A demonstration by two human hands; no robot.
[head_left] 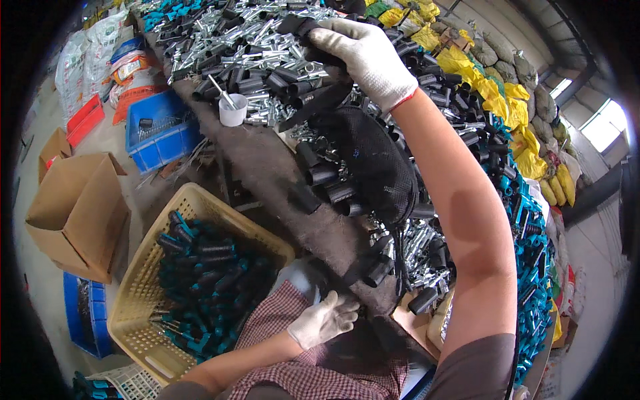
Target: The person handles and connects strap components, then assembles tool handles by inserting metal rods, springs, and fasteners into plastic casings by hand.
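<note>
My right hand (pixel 367 61), in a white knit glove, is raised over the heaped table. Its fingers are closed on a black strap (pixel 298 28), whose folded end sticks out to the left. Below it a black mesh pouch (pixel 370 157) lies on the parts, with a thin cord hanging from its lower end. My left hand (pixel 325 321), also gloved, is low over my checked apron (pixel 273 308) by the table's near edge. Its fingers are loosely spread, with nothing seen in them.
Metal rods and black tubes (pixel 247 50) cover the table. Teal-ended parts (pixel 533 267) pile up at right. A yellow basket (pixel 130 293) of black and teal tools stands at left, near a cardboard box (pixel 77 217) and a blue crate (pixel 157 150). A white cup (pixel 233 111) sits at the edge.
</note>
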